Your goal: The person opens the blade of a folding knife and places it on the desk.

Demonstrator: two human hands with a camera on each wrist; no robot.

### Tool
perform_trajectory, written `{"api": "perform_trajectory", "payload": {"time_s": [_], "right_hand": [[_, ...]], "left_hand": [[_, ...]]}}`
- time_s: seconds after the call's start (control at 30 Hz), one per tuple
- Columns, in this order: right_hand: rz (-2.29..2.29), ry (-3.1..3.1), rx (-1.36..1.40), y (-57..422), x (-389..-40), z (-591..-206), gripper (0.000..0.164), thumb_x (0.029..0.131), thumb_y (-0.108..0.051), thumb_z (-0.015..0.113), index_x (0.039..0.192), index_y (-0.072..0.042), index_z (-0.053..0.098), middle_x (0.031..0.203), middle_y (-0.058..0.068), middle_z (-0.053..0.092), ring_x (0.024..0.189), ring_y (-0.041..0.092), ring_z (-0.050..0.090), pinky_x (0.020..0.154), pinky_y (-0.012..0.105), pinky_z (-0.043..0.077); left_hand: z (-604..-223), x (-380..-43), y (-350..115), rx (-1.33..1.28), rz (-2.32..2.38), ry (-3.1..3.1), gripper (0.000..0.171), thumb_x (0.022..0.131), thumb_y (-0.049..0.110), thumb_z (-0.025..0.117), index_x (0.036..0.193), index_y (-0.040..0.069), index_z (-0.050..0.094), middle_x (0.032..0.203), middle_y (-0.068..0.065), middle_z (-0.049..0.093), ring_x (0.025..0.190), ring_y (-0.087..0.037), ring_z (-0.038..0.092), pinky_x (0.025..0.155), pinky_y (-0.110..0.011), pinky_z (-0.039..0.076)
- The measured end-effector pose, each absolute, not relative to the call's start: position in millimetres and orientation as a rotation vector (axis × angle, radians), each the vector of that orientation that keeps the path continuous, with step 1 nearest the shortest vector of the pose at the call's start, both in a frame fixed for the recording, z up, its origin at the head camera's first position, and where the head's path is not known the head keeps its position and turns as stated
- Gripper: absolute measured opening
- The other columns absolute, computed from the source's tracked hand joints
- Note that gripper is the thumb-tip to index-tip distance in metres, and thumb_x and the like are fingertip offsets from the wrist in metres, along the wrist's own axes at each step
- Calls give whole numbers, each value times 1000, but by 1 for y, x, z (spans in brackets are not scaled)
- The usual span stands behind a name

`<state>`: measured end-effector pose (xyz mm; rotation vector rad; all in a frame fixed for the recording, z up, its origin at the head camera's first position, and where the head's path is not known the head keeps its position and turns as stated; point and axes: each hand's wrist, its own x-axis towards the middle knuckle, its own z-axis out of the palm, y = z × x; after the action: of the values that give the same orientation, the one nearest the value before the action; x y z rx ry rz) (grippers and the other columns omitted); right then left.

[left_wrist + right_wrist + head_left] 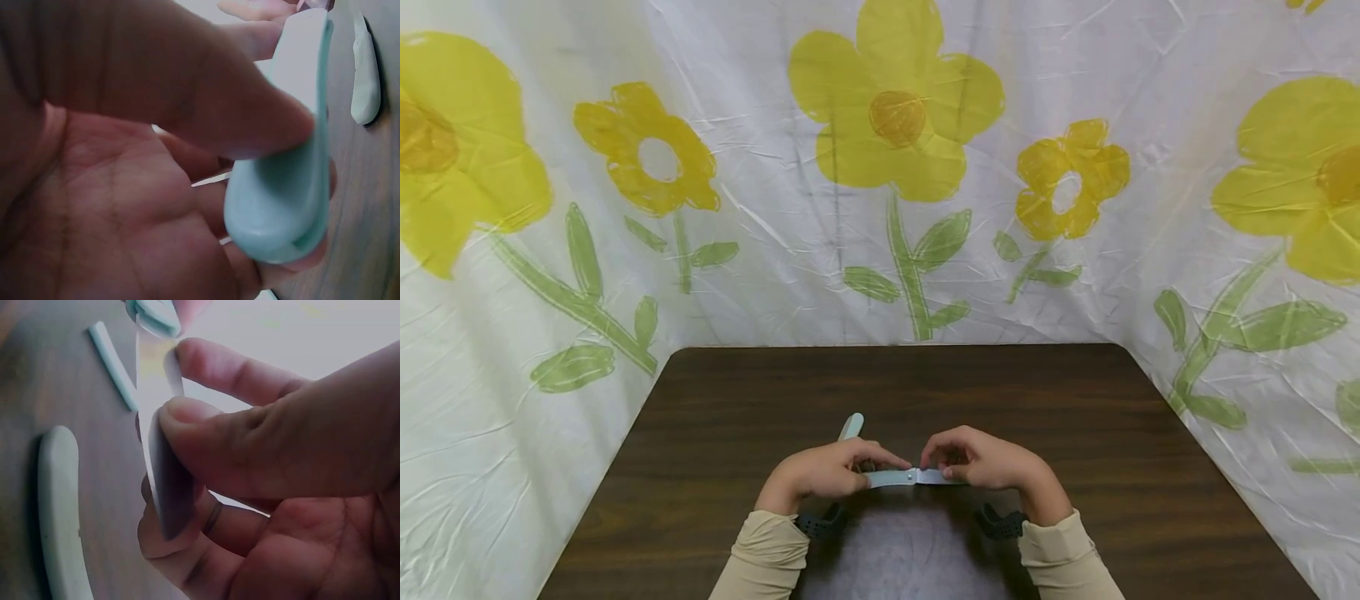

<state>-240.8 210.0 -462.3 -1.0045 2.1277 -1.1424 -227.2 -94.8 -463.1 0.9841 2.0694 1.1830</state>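
A folding knife with a pale blue handle (891, 478) and a shiny flat blade (934, 477) is held level between both hands, unfolded at its pivot. My left hand (823, 473) grips the handle, its thumb pressed along the flat side over the rounded end (275, 212). On the other side, my right hand (996, 463) pinches the blade (164, 444) between thumb and fingers. The fingers of both hands nearly meet by the pivot. Part of the blade lies hidden under the right thumb.
Beyond the left hand a pale blue-green handled piece (852, 426) lies on the dark wood table (985, 383). In the right wrist view a pale handle (62, 512) and a thin blue strip (112, 365) rest there. A flower-printed white curtain (760, 275) surrounds the table.
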Motion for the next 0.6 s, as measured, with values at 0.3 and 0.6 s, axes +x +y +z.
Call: {"api": "perform_trajectory", "payload": {"time_s": [0.3,0.6], "right_hand": [[-1128,2117,-995,206,-240,-464,25,104,5,58,118,-9,72,96,15,66,79,10,53,70,25,48],[-1139,2407,-927,214,-242,-462,18,105,0,62,118,-10,69,101,9,68,84,13,61,74,29,54]], "left_hand": [[-464,-228,-94,1008,1153,2072,66,91,-14,49,145,18,66,122,-6,69,91,-12,51,76,-24,42],[-471,-227,-88,893,1208,2260,54,102,-2,50,147,25,63,138,-1,62,108,-18,53,88,-34,44]]}}
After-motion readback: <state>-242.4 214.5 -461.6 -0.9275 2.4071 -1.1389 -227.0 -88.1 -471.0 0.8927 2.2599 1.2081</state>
